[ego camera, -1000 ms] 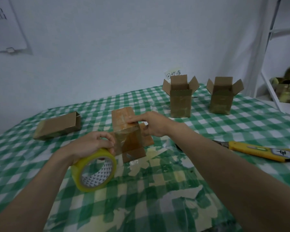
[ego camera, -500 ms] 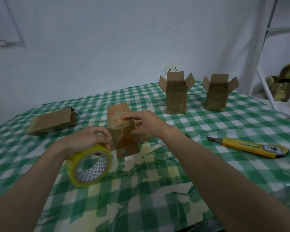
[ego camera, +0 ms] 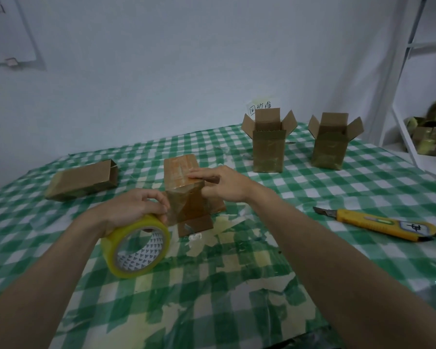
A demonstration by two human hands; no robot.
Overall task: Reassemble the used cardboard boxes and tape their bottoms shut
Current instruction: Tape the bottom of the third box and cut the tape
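Green-checked tablecloth, patched with tape, meets a pale wall.

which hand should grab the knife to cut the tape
Right. The right hand only presses on the box, and the knife lies on its side of the table. The left hand grips the tape roll.

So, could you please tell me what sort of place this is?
Probably a makeshift packing table in a plain room, not a warehouse: a checked tablecloth patched with old tape, a bare wall with a pinned sheet, and a white shelf holding more taped boxes.
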